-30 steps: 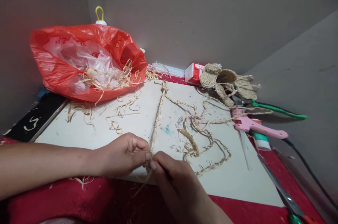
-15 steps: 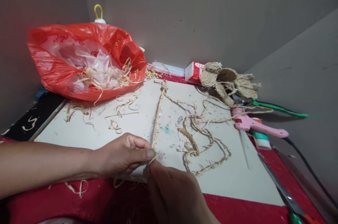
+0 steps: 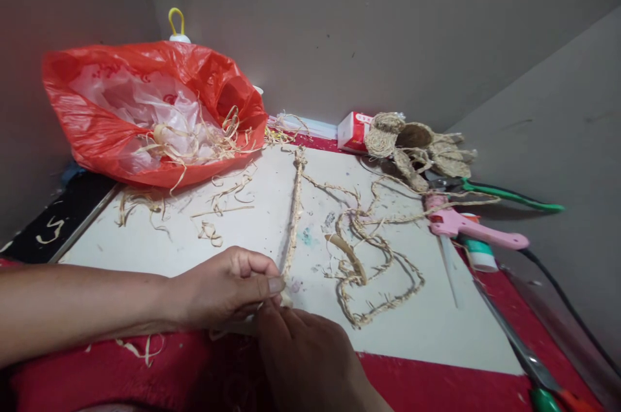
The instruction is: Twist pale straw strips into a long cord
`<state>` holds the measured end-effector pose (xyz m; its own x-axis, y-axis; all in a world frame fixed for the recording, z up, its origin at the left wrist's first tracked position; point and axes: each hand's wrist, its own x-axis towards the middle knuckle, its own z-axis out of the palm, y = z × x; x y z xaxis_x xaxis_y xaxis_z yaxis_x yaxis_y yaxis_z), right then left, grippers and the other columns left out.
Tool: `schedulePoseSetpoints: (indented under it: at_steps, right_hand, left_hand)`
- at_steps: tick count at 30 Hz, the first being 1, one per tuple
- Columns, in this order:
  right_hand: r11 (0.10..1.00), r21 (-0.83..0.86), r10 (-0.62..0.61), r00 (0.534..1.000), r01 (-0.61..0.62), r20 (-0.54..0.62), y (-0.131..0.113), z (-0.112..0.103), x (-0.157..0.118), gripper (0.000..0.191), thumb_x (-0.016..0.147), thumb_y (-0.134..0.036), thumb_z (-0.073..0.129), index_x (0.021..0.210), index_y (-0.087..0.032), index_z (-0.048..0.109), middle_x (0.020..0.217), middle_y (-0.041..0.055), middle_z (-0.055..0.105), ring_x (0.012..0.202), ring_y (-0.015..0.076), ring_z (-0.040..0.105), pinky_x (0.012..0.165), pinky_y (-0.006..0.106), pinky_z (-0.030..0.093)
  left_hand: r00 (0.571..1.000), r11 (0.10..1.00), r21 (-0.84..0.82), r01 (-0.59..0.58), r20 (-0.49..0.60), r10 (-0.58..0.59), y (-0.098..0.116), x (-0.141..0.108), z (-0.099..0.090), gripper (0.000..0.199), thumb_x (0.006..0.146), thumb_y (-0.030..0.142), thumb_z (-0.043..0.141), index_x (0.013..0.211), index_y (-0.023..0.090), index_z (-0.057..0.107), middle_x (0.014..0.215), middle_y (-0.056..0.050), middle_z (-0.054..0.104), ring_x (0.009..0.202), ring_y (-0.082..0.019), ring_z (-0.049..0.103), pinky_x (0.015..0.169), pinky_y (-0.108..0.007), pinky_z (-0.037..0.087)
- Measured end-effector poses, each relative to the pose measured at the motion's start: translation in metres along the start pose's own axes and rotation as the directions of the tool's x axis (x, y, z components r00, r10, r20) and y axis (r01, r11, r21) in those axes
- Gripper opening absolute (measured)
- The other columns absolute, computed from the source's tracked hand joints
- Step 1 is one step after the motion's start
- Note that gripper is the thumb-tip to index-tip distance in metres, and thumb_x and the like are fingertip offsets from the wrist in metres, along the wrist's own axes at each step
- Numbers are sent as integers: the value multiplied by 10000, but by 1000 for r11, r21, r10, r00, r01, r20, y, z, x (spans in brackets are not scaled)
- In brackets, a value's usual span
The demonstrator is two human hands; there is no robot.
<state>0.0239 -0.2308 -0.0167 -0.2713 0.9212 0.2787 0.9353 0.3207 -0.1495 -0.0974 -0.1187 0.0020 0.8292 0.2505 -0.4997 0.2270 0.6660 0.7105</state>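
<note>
A tan braided straw cord (image 3: 294,218) runs from a knotted far end down to my hands. My left hand (image 3: 237,286) pinches its near end between thumb and index finger. Close against it, my right hand (image 3: 310,350) is curled with its fingertips at the same end; what it grips is hidden behind the fingers. More of the thin twisted cord (image 3: 388,302) loops over the white board (image 3: 446,334) on the right, with a curved tan strip (image 3: 347,250) among the loops.
Left stands a red plastic bag (image 3: 213,63) with straw strands. Loose straw (image 3: 140,202) lies before it. Rightward are woven straw pieces (image 3: 412,140), green-handled pliers (image 3: 514,198), a pink glue gun (image 3: 451,221), a tape roll (image 3: 480,253) and scissors (image 3: 528,360). A black box (image 3: 58,218) borders the left.
My right hand has shifted slightly left and closer beneath my left hand's fingertips. My left hand keeps its pinch on the cord.
</note>
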Motion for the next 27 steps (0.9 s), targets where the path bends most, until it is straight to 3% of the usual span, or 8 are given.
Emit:
schedulePoseSetpoints:
  at_steps: [5,14,16,19,21,23,24,27]
  right_hand:
    - [993,72,-91,996,89,26,0,3,-1,151,701,-241,629,714,-219,480,557,-17,619,452,175,571,416,310,263]
    - [900,249,-404,900,358,163,-1,-3,1,114,829,-203,551,717,-219,556,573,-41,600,460,121,505,378,261,197]
    - [882,408,-289,954,235,74,6,-11,1,226,878,-240,510,658,-214,553,540,-41,580,450,100,484,394,232,238]
    - [784,616,106,994,-78,-9,19,-28,1,350,930,-270,443,593,-199,504,496,-36,521,428,85,457,422,193,325]
    - [616,719,437,899,-321,27,24,-35,5,343,949,-292,409,633,-200,506,511,-28,519,458,96,485,446,184,375]
    - [295,828,632,748,-476,205,25,-35,10,264,918,-389,466,751,-204,551,582,-16,573,524,118,529,500,200,433]
    - [141,852,640,703,-504,310,24,-32,13,245,888,-434,507,821,-206,565,631,-9,600,560,126,544,534,214,455]
    - [-109,845,460,728,-523,509,21,-19,20,270,843,-456,577,918,-199,547,732,4,626,614,121,557,579,229,465]
  left_hand:
    - [998,995,-85,-54,21,56,2,-1,1,357,687,446,732,688,134,559,673,-7,589,553,-74,474,533,-207,324]
    - [989,983,106,-150,15,149,8,-2,-7,317,786,430,641,715,142,529,561,54,411,506,-60,291,494,-230,182]
    - [984,975,132,-177,16,177,10,-1,-11,303,803,425,623,729,148,525,538,64,377,488,-62,257,480,-244,151]
    - [982,974,122,-191,30,189,10,1,-14,291,813,420,610,734,160,509,514,71,367,461,-63,254,462,-245,155]
    - [980,975,113,-194,58,188,10,2,-15,293,816,426,602,734,164,499,498,77,368,443,-61,253,449,-237,164]
    - [978,969,142,-202,81,192,11,2,-14,300,818,435,597,743,158,511,502,76,400,427,-52,247,438,-225,167]
    - [975,962,172,-215,89,202,11,2,-14,304,821,435,591,743,150,522,520,67,436,428,-48,263,437,-217,181]
    - [958,925,252,-283,118,261,10,2,-12,311,856,411,543,715,133,537,624,11,550,523,-70,450,529,-208,336]
